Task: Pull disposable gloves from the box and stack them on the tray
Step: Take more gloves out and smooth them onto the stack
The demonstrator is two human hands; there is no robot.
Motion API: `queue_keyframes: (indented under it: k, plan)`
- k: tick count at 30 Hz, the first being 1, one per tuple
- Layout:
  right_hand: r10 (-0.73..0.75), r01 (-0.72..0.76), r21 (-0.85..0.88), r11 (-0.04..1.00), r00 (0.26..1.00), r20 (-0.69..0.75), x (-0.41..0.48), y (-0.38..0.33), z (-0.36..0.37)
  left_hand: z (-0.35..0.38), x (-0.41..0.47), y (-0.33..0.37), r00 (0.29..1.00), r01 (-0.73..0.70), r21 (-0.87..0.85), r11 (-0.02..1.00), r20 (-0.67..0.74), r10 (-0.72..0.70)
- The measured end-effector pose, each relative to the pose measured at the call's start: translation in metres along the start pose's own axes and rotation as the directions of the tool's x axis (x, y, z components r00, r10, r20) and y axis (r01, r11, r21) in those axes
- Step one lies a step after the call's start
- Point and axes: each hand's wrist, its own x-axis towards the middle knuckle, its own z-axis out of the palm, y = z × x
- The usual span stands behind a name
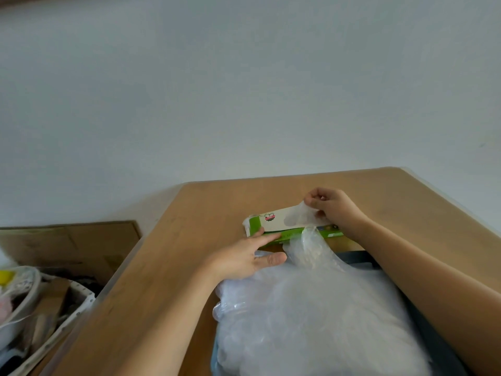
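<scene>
- Thin translucent disposable glove: half drawn from the top of the box, one end lifted clear, the rest lying over the lid.
- Right hand: fingertips pinch the glove's raised end, probably to draw it out singly.
- Long green-and-white cardboard glove box: flat on the table, just beyond the tray.
- Left hand: fingers straight, resting against the box's near side, seemingly to brace it.
- Heaped clear gloves: tall and loose, hiding most of the dark tray.
- Light brown wooden table: carries everything.

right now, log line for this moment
right hand pinches glove at box | left hand touches box | glove pile on tray
</scene>
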Motion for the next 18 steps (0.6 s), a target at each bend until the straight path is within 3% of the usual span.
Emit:
queue_keyframes:
  k: [4, 6, 8, 10, 12, 14, 16, 18]
  plan:
    - [0.071, -0.037, 0.231, 0.972, 0.987, -0.142, 0.002, 0.0, -0.008, 0.0, 0.002, -0.002, 1.0, 0.001, -0.014, 1.0, 0.003, -0.001]
    - [-0.018, 0.031, 0.07, 0.997, 0.982, -0.186, 0.002, -0.001, -0.013, 0.0, 0.003, -0.004, 1.0, 0.004, -0.009, 1.0, 0.001, -0.004]
    - [-0.246, 0.226, -0.192, 0.955, 0.965, -0.087, -0.002, -0.004, -0.014, 0.0, 0.004, -0.006, 1.0, 0.008, -0.013, 1.0, 0.001, -0.008]
    - [-0.413, 0.446, -0.49, 0.749, 0.893, 0.18, -0.004, -0.004, -0.01, -0.001, 0.006, -0.008, 1.0, 0.003, -0.012, 1.0, 0.001, -0.003]
    - [-0.445, 0.585, -0.674, 0.451, 0.802, 0.398, -0.002, 0.003, -0.006, 0.0, 0.008, -0.008, 1.0, 0.003, -0.005, 1.0, 0.002, -0.003]
    - [-0.445, 0.572, -0.757, 0.317, 0.794, 0.414, 0.001, 0.008, -0.006, 0.001, 0.008, -0.008, 1.0, 0.007, -0.013, 1.0, 0.006, -0.007]
    - [-0.458, 0.508, -0.781, 0.362, 0.827, 0.326, 0.004, 0.01, -0.01, 0.001, 0.008, -0.009, 1.0, 0.0, -0.029, 1.0, 0.011, 0.001]
    - [-0.43, 0.438, -0.699, 0.566, 0.88, 0.203, 0.005, 0.009, -0.011, 0.0, 0.009, -0.01, 1.0, -0.008, -0.034, 0.999, 0.008, 0.009]
